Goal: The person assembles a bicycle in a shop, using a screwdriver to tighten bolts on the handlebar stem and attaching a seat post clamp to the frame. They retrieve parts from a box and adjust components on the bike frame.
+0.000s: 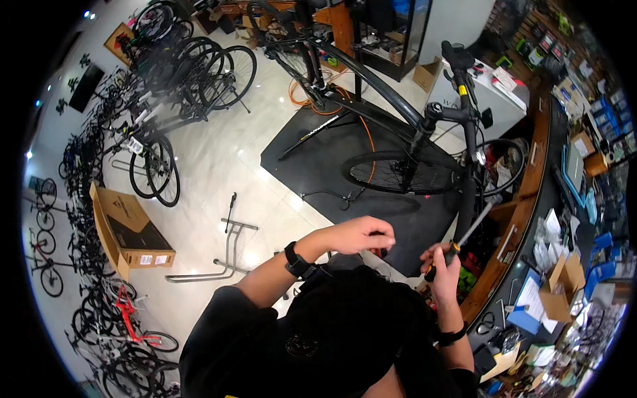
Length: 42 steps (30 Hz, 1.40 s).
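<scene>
My right hand (pixel 446 270) is wrapped round the dark handle of a screwdriver (pixel 475 226). Its long metal shaft points up and away to the right, towards the workbench drawers. In front of my chest, my left hand (pixel 358 235) is closed with its fingers curled in. A small dark and red bit shows just below those fingers, but what they hold cannot be made out. Beyond both hands stands a black bicycle (pixel 381 76), its handlebar (pixel 466 109) at the right and its front wheel (pixel 398 174) turned sideways. Neither hand touches the bicycle.
A dark mat (pixel 298 136) lies under the bicycle, with an orange hose (pixel 371 139) across it. On the right curves a workbench (pixel 507 252) with tools, papers and an open carton (pixel 561 288). A metal floor stand (pixel 229 249), a large cardboard box (pixel 136 229) and rows of bicycles are leftward.
</scene>
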Tool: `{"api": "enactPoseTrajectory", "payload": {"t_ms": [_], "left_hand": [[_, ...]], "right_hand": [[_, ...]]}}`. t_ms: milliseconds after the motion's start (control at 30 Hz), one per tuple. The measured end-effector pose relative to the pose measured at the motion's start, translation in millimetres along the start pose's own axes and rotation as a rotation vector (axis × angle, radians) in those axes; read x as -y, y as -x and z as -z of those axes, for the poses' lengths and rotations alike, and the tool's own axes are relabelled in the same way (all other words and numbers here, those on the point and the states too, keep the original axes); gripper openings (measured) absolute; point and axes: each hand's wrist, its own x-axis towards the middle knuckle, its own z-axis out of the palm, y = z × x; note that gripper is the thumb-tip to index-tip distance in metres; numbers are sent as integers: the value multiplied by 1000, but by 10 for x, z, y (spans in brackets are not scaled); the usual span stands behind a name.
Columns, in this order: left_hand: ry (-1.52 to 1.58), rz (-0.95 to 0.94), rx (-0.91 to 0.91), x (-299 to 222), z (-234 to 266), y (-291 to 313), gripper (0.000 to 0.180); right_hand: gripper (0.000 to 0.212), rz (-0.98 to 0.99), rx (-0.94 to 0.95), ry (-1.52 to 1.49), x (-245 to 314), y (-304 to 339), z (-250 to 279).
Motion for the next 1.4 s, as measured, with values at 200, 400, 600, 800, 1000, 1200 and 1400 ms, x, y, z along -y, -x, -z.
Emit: {"api": "enactPoseTrajectory", "payload": {"t_ms": [200,400,600,800,1000,1200,1400], "left_hand": [[116,39,-298,46,210,373,23],[-46,20,-451,-36,86,545,19],[174,-21,-515,-13,375,648,17],[352,51,-627,34,1031,808,26],[319,-8,-694,204,2220,1241,27],[374,8,-638,180,3317,1822,28],[349,1,-715,19,4047,2062,35]], "right_hand": [[13,518,282,491,174,-120,-168],[34,586,544,411,363,-338,-1066],[28,641,543,466,343,-647,-1559],[20,580,519,528,244,-1079,-2206],[17,682,652,487,59,-1816,-3345],[18,550,750,501,138,-2306,-4449],[19,369,791,427,264,-2767,-5206]]}}
